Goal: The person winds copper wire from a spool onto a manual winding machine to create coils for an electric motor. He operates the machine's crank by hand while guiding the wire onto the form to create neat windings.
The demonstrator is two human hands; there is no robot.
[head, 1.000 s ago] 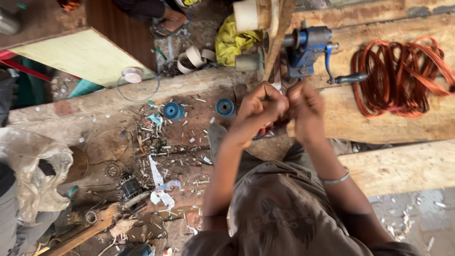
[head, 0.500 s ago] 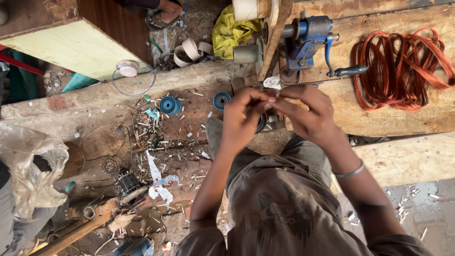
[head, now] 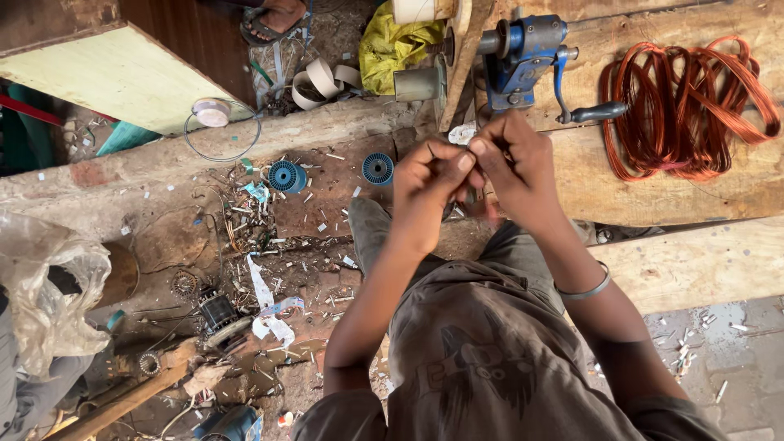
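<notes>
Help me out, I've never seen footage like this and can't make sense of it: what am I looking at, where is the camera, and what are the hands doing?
The camera sits on a person's head and looks straight down, so you see their own arms and lap. The left hand and right hand meet, fingertips pinched together on something too small to identify. Just beyond them a blue hand-cranked winder is fixed to a wooden bench, with a loose coil of copper wire beside it. On the littered floor lie two blue spools, paper scraps and small metal parts. A yellow cloth lies near the winder, and another person's sandalled foot shows at the top.
</notes>
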